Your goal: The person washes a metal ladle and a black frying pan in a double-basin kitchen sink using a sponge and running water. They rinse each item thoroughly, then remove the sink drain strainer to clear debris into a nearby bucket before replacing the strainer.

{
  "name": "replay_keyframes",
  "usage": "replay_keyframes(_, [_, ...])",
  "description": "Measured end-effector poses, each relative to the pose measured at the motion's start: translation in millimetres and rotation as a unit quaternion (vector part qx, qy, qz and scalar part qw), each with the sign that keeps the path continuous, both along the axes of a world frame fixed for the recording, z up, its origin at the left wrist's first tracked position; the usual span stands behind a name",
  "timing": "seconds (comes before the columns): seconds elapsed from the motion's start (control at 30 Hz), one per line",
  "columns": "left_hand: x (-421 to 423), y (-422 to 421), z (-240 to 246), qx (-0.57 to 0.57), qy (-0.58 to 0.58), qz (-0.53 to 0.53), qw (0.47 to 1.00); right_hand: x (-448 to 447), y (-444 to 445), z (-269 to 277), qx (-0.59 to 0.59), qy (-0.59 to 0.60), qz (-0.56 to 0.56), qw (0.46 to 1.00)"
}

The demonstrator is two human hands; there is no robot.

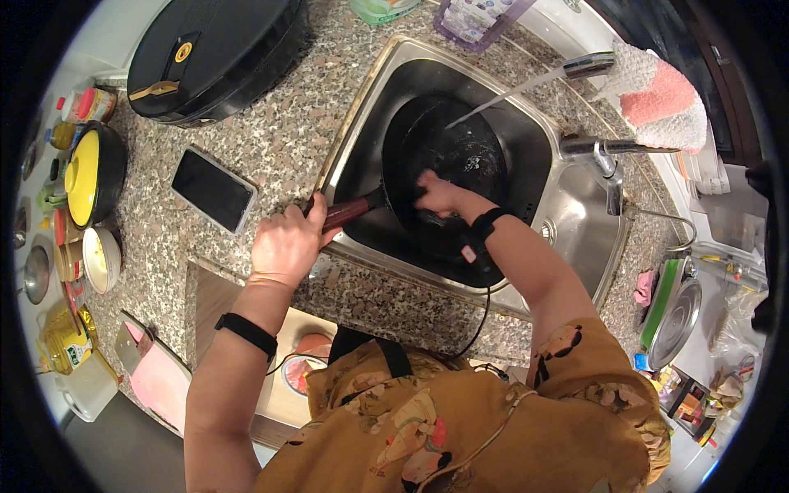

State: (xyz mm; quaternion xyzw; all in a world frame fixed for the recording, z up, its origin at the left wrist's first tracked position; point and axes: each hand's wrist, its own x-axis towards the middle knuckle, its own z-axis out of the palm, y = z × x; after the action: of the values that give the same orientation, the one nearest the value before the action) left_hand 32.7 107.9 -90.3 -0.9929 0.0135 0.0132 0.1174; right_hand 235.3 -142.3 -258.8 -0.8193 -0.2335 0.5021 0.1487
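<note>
A black wok point(456, 142) rests in the larger basin of the steel sink point(394, 52), with some water in it. My left hand point(288, 237) grips its dark red wooden handle point(349, 212) at the basin's front left corner. Inside the wok, my right hand point(439, 196) is down against the inner surface, its fingers bent; whether it holds anything cannot be told. Water runs from the faucet spout point(588, 65) into the wok. A pink and white cloth point(659, 98) hangs over the faucet. Black bands circle both forearms.
A phone point(214, 188) lies on the granite counter left of the sink. Behind it stands a large black lidded appliance point(216, 55). Farther left are a yellow-lidded pot point(86, 179), a bowl point(102, 260) and a cleaver point(129, 346) on a pink board point(161, 385). A black cable point(487, 314) crosses the sink's front edge.
</note>
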Motion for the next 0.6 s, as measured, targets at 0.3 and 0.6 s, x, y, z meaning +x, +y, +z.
replay_keyframes(0.3, [-2.2,2.5,-6.9,0.004,-0.03,-0.012,0.999,88.7,-30.4,33.9,-0.23,-0.374,0.06,0.896])
replay_keyframes(0.6, [-1.2,0.8,-4.1,0.001,0.004,-0.006,1.0,12.6,-27.8,-29.7,-0.159,0.2,0.21,0.944])
